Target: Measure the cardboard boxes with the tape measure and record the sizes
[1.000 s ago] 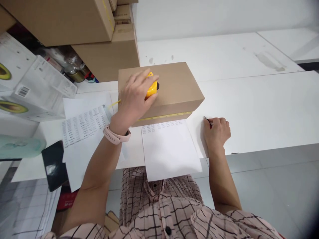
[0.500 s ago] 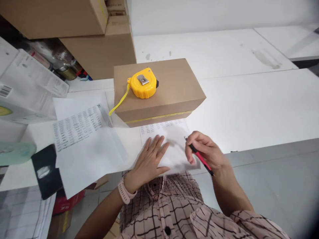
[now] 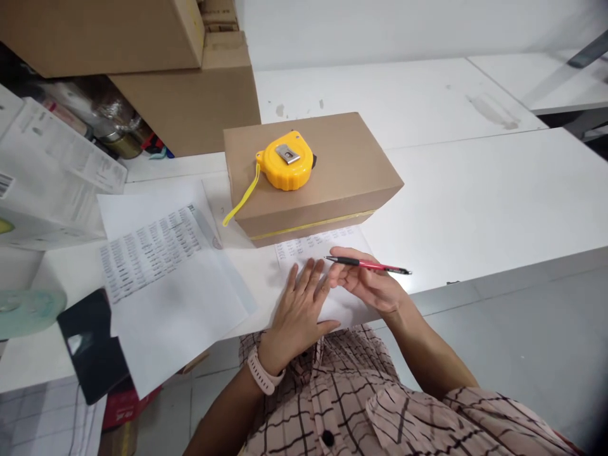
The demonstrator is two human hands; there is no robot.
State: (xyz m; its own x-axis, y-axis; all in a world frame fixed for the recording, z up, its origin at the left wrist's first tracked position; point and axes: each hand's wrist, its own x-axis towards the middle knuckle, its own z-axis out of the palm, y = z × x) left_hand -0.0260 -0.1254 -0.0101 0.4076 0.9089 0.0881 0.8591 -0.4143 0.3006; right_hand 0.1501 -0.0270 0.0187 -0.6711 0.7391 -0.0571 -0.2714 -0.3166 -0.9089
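My left hand (image 3: 303,303) lies flat with fingers spread on a printed paper sheet (image 3: 344,306), whose far edge meets the cardboard box. In my right hand (image 3: 368,285) is a red and black pen (image 3: 368,263), held nearly level above the sheet with its tip pointing left, close to my left fingers. Just beyond both hands stands the closed cardboard box (image 3: 318,202), with yellow tape along its front. On top of it rests a yellow tape measure (image 3: 287,161) with a yellow wrist strap hanging over the near left edge.
More printed papers (image 3: 180,316) lie to the left, overlapping a dark flat object (image 3: 92,348). A greenish translucent bottle (image 3: 31,311) is at the far left. Large cartons (image 3: 190,104) are stacked at the back left, beside a white box (image 3: 61,158). The white table (image 3: 475,190) extends right.
The pen has swung from a steep slant to nearly level, and my right hand has moved left towards my left hand. My left hand stays flat on the sheet. The view has shifted slightly.
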